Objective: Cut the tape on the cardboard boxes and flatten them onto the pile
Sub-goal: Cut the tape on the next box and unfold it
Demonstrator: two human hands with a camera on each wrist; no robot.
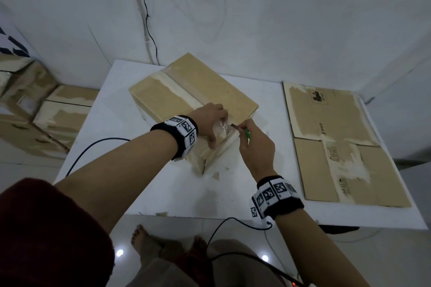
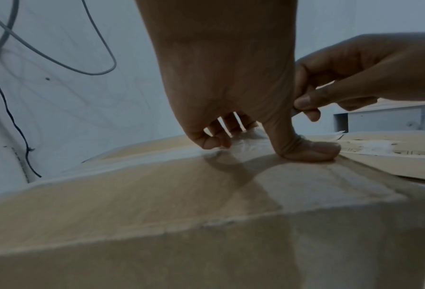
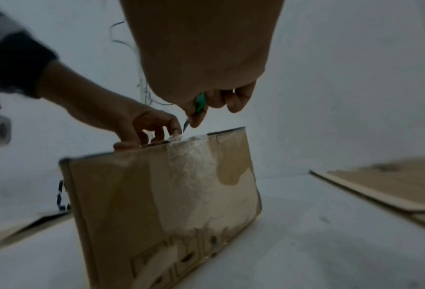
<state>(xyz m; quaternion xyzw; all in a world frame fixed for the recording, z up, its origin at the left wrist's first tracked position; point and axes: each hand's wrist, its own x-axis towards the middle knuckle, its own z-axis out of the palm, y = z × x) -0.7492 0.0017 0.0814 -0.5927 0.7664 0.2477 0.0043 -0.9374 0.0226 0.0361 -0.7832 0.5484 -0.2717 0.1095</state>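
right hand [image 1: 255,144] gripping cutter [image 3: 199,103], left hand [image 1: 210,121] pinching tape [image 1: 221,128]

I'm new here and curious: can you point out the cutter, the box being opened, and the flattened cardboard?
cutter [image 3: 200,103]: right wrist view, on its green handle.
box [image 1: 161,98]: head view, on its top flap.
flattened cardboard [image 1: 338,123]: head view, on the upper sheet's bare face.

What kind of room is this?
Probably a plain workroom for breaking down packaging: a taped cardboard box on a white table, flattened cardboard beside it, more boxes stacked on the floor.
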